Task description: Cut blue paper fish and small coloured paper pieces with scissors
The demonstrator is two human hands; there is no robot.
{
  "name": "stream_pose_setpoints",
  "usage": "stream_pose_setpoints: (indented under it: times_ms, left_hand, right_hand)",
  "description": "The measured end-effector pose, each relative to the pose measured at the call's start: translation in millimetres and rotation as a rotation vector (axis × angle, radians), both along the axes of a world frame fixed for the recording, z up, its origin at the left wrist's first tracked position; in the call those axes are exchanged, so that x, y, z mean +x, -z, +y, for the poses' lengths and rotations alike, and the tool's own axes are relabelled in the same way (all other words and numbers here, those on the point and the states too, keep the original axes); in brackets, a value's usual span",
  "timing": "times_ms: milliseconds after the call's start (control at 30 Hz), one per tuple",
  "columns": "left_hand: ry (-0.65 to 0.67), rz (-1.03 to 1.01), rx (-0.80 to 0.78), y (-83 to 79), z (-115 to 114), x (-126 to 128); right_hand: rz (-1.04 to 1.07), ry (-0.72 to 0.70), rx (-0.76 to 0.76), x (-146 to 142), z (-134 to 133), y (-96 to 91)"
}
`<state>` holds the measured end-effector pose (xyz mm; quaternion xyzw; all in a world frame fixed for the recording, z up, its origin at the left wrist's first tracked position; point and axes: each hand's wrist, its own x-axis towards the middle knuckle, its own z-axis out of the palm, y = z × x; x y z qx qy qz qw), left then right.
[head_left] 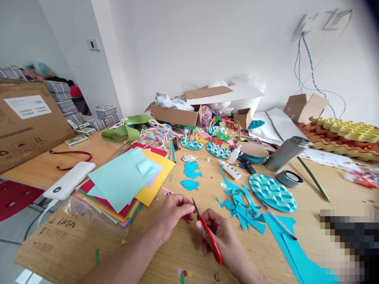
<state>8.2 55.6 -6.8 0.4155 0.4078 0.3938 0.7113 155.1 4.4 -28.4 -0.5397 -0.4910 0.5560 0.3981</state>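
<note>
My right hand (220, 236) grips red-handled scissors (209, 232), blades pointing up toward my left hand. My left hand (174, 215) is pinched shut right at the blade tips, holding something too small to make out. Both hands hover over the wooden table (189, 252) near its front edge. Just beyond them lie blue paper fish (189, 184) and a heap of blue paper scraps (241, 207).
A stack of coloured paper sheets (124, 181) lies left, with a white power bank (69, 180) beside it. A glue bottle (231, 170), a blue wavy disc (272, 192), a tape roll (289, 178) and a metal flask (286, 153) lie right. Cardboard boxes (177, 114) stand behind.
</note>
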Motion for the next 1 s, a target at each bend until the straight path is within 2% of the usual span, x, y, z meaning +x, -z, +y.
stream_pose_setpoints:
  times_ms: [1000]
  left_hand:
    - [0.002, -0.018, -0.01, 1.6, 1.3, -1.9]
  right_hand:
    - [-0.001, -0.012, -0.012, -0.5, -2.2, -1.9]
